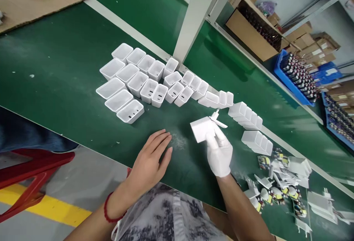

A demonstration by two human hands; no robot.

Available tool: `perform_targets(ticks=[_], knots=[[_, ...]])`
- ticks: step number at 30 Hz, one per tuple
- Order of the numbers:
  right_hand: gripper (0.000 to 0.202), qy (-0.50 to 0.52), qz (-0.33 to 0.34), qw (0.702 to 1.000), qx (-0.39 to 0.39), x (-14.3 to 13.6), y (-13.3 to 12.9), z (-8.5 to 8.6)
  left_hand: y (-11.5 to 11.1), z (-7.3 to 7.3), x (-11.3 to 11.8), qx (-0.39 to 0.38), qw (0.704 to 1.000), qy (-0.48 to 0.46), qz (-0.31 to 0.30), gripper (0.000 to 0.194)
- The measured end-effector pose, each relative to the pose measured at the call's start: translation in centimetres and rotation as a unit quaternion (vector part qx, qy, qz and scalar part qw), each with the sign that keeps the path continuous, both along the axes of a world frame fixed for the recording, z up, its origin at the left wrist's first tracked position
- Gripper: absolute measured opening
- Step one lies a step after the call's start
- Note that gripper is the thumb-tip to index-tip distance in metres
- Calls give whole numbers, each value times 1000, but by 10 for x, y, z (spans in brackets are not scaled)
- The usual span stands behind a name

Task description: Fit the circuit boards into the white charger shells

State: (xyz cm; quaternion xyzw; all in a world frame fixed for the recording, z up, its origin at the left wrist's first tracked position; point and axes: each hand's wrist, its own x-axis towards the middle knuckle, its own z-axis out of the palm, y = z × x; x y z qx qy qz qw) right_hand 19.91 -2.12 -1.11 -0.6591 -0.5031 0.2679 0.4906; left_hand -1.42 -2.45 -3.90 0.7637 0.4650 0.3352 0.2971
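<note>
My right hand, in a white glove, is closed around a white plastic charger housing. Beside the housing, at the gloved fingertips, is a white plug cover with a prong piece sticking up. Bare and wearing a red bracelet, my left hand is over the front edge of the green table. Its fingers are stretched out, with nothing in them. Beyond both hands stand rows of open white housings, several with small slots in the bottom.
Circuit boards with yellow parts and loose white covers lie on the right. More white housings stand nearby. A metal post rises behind the rows. Blue trays hold parts at the back right. A red stool is at lower left.
</note>
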Motion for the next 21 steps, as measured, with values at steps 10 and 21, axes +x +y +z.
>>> perform_targets(ticks=[10, 21], knots=[[43, 273, 55, 956, -89, 9, -10, 17, 4, 45, 48, -118, 988, -87, -36, 48], [37, 151, 52, 987, -32, 18, -28, 23, 8, 53, 68, -312, 922, -227, -9, 59]])
